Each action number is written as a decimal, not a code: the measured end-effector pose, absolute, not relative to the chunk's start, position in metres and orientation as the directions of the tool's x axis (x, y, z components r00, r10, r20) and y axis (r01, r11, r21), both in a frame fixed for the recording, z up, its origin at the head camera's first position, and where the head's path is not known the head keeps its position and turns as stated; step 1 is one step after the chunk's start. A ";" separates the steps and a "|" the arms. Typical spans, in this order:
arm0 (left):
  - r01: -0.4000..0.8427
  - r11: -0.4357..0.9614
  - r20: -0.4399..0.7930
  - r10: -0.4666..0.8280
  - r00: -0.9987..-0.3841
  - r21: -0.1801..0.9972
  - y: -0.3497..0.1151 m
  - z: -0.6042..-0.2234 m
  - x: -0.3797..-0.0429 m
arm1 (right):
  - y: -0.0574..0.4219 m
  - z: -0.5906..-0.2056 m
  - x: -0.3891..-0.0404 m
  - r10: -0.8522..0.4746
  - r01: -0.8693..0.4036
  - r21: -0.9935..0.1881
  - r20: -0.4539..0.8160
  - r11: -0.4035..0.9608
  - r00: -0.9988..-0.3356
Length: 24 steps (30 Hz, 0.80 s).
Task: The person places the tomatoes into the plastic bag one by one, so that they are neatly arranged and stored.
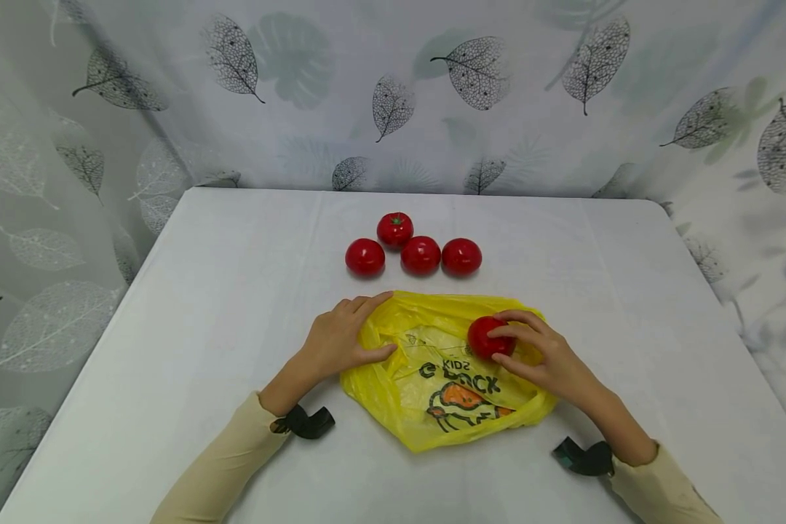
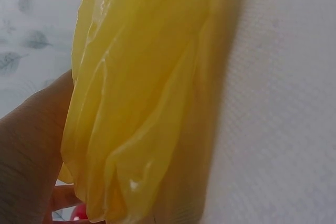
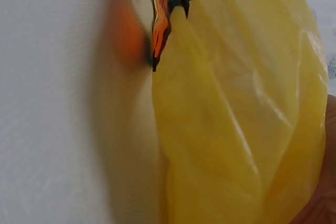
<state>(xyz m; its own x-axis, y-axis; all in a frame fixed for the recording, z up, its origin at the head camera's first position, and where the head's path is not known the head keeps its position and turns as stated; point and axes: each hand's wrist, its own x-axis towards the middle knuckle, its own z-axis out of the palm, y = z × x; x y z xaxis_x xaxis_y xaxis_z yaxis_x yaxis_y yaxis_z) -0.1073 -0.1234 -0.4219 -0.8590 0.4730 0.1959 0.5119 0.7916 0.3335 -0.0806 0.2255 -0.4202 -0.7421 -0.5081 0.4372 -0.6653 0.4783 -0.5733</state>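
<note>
Right hand (image 1: 550,358): pinching a red tomato (image 1: 483,337) between thumb and fingers.
Red tomato: over the right part of a yellow bag (image 1: 393,397) — contact with the plastic cannot be told.
Left hand (image 1: 340,335): fingers extended, spread at the bag's left edge.
Yellow bag: on the white table (image 1: 249,247), printed (lettering, an orange figure).
Four tomatoes (image 1: 421,256): beyond the bag — one behind the others.
</note>
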 end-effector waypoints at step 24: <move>0.512 0.793 0.191 0.475 -0.859 0.331 -0.125 -0.423 -0.108 | 0.220 -0.397 -0.092 -0.476 -0.667 -0.575 0.471 0.473 -0.743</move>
<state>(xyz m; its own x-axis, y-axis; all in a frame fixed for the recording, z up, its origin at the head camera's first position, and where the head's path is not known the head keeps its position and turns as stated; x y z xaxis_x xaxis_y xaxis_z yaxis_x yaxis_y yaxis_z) -0.1077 -0.1246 -0.4230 -0.8591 0.4747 0.1914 0.5118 0.7926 0.3314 -0.0924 0.2203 -0.3966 -0.7429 -0.4757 0.4709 -0.6675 0.4732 -0.5749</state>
